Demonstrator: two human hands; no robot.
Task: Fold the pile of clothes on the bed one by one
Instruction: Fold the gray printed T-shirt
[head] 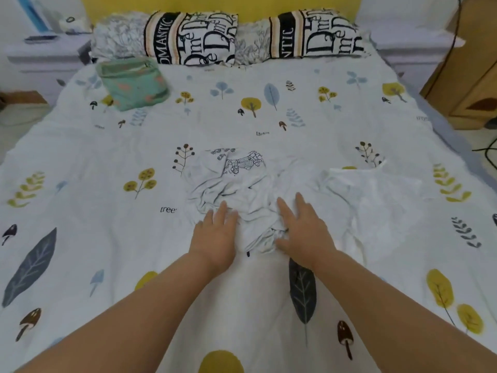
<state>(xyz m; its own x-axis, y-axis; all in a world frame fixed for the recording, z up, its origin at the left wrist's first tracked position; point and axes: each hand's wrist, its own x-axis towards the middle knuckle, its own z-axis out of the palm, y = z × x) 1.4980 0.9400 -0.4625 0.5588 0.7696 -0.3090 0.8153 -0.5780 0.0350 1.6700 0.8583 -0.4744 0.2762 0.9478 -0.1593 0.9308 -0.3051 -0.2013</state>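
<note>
A crumpled white garment with a dark line print [236, 184] lies in the middle of the bed. My left hand [215, 232] rests flat on its near left edge, fingers straight. My right hand [301, 230] lies on its near right edge with fingers spread, and its thumb touches a bunched fold. A second white garment [376, 195] is spread out just to the right, hard to tell apart from the sheet. A folded green garment [131, 83] sits at the far left near the pillows.
The bed sheet [107, 162] is white with leaf, tree and mushroom prints. Two lettered pillows [188, 36] lean against the yellow headboard. A white nightstand [40, 55] stands at the far left and a wooden cabinet [473, 76] at the right.
</note>
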